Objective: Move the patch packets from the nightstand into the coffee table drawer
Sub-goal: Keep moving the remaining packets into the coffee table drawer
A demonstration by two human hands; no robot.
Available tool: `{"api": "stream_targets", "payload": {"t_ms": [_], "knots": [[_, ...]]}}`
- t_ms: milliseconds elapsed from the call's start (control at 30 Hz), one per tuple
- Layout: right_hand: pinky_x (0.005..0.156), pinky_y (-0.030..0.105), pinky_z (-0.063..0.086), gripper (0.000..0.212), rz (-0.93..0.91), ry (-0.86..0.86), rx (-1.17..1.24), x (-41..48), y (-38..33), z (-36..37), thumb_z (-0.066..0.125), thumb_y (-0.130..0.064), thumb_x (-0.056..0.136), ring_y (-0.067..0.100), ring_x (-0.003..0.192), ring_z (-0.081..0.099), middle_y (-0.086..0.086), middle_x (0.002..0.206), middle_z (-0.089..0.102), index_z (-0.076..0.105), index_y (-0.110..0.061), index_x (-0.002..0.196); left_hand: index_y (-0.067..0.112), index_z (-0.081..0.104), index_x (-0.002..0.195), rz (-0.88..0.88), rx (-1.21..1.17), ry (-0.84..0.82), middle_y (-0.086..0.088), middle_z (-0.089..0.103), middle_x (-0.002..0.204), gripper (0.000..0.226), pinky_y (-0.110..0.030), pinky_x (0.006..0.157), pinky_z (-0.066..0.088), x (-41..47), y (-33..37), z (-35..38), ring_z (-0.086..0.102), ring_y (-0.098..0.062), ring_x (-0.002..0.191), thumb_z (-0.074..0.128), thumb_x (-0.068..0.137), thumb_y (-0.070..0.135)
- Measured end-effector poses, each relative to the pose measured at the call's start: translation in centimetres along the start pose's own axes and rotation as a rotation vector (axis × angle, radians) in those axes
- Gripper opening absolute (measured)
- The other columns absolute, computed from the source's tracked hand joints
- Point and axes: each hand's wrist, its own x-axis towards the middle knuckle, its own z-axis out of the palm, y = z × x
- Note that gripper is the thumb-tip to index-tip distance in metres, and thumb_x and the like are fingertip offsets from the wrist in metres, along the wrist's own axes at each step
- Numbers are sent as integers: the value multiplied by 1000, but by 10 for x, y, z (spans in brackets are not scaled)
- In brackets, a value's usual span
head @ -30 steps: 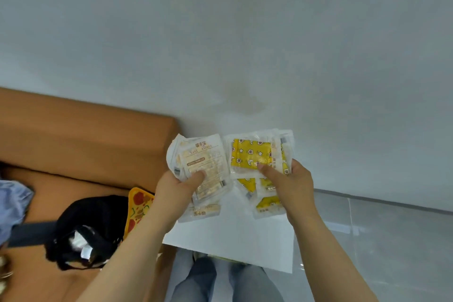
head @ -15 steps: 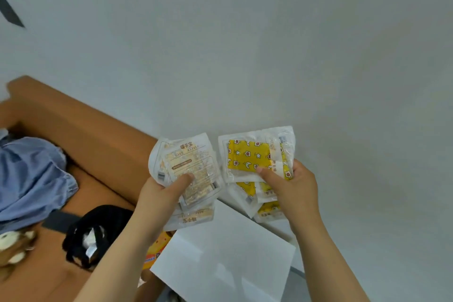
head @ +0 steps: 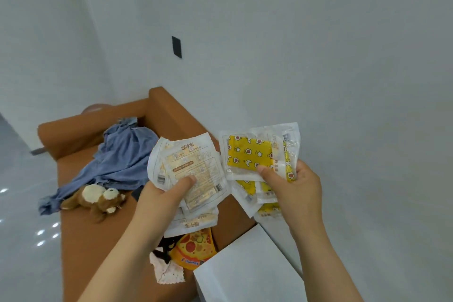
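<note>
Now pale pkts [head: 196, 169]: left hand [head: 160, 200]; yellow pkts [head: 247, 154]: right hand [head: 294, 191]

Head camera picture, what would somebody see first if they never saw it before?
Two fans of packets held up in the middle: the left hand grips pale hand-warmer packets, and the right hand grips bright yellow starry packets. To the left, on the brown sofa, lie a crumpled blue cloth and a brown plush toy.

You get bright, even, cool light with only soft shadows. Small white glare spots dot the floor [head: 24, 265] at lower left. Wide-angle distortion slants the wall [head: 318, 44] toward the edges.
</note>
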Motion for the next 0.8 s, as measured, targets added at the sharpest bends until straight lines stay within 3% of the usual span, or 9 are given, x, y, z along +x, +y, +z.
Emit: {"api": "stream_targets", "payload": {"t_ms": [100,300,433,533,667,800], "knots": [[53,17,55,17,-48,-110,25,-15,-14,44,78,-21,76,2,69,70,-10,81,73,68,-26,89,30,66,103,25,-10,116,7,72,104,24,-41,87,54,-15,9,-49,69,-16,96,65,86,13],[60,24,57,16,-132,-388,53,-81,-43,153,77,-18,77,3,74,71,-14,82,74,70,-28,88,34,66,103,63,-13,323,11,73,101,23,-43,87,55,-61,20,-172,70,-14,95,64,86,19],[57,14,54,17,-182,-526,81,-145,-61,229,77,-16,78,1,74,70,-12,83,74,71,-22,92,31,66,99,79,-47,458,9,74,96,22,-34,74,57,-104,23,-262,71,-13,88,63,87,14],[57,14,53,17,-195,-613,92,-196,-70,285,77,-16,77,1,74,70,-10,83,75,71,-20,92,29,67,102,75,-58,540,7,74,98,22,-38,80,56,-135,22,-329,71,-16,91,63,87,13],[57,15,54,17,-205,-711,122,-253,-81,352,77,-14,77,1,73,70,-11,81,74,70,-22,91,31,67,94,84,-69,652,10,75,92,21,-33,74,55,-168,18,-405,71,-13,87,64,86,12],[58,15,54,19,-219,-804,129,-293,-89,406,76,-16,78,0,75,70,-12,85,74,69,-24,94,32,67,93,57,-109,761,10,74,92,19,-39,80,56,-189,10,-462,70,-16,91,64,86,14]]}}
